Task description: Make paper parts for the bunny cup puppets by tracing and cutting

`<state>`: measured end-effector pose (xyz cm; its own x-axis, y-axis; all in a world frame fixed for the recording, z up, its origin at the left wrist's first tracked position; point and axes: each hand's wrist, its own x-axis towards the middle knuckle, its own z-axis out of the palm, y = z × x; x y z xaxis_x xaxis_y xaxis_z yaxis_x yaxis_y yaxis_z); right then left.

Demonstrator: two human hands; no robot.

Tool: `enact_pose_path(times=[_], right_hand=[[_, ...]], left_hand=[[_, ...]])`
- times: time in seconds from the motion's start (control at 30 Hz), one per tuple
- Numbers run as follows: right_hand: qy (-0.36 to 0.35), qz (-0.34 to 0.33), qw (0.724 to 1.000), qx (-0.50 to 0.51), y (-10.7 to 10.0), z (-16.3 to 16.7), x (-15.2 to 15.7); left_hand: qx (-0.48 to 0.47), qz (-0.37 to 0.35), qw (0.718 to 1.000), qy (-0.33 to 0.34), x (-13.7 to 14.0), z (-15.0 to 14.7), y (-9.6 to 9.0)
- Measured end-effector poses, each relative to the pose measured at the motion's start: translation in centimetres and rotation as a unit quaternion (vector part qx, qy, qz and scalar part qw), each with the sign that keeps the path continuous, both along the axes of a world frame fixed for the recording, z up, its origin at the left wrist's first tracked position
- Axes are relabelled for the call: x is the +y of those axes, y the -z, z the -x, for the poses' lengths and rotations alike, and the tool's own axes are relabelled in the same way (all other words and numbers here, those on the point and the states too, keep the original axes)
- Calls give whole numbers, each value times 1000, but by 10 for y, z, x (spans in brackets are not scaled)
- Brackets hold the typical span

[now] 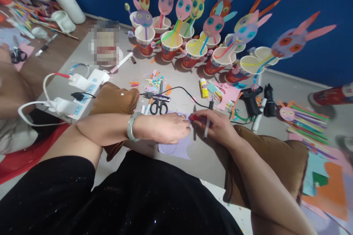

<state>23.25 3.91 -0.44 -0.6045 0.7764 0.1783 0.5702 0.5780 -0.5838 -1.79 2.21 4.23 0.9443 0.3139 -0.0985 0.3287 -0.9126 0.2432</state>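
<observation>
My left hand (173,128), with a jade-coloured bangle (132,126) at the wrist, rests palm down on a sheet of light purple paper (179,150). A drawn curve shows on the paper below the hand. My right hand (217,126) holds a pen (210,117) between its fingers, its tip pointing up and away from me. Those fingertips also touch a small red object (195,116) at the paper's right edge; its kind is unclear. Black-handled scissors (159,107) lie just beyond my left hand. A yellow glue stick (203,88) stands farther back.
Paper cups (171,46) with rabbit-faced spoons line the blue wall. A power strip (92,93) and brown cushion (114,99) are left, another cushion (275,165) right. A black glue gun (250,101) lies near paper scraps (227,93). Another person's arm (13,80) shows at far left.
</observation>
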Motion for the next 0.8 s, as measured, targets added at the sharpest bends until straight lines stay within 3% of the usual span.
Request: enact_pose_path(times=[0.3,0.8], right_hand=[[-3,2,1000,-8,-1,-1,0],[13,16,1000,14,-11,-3,2]], left_hand=[[-4,4,1000,6,21,5,-4],[30,26,999,4,19,5,-7]])
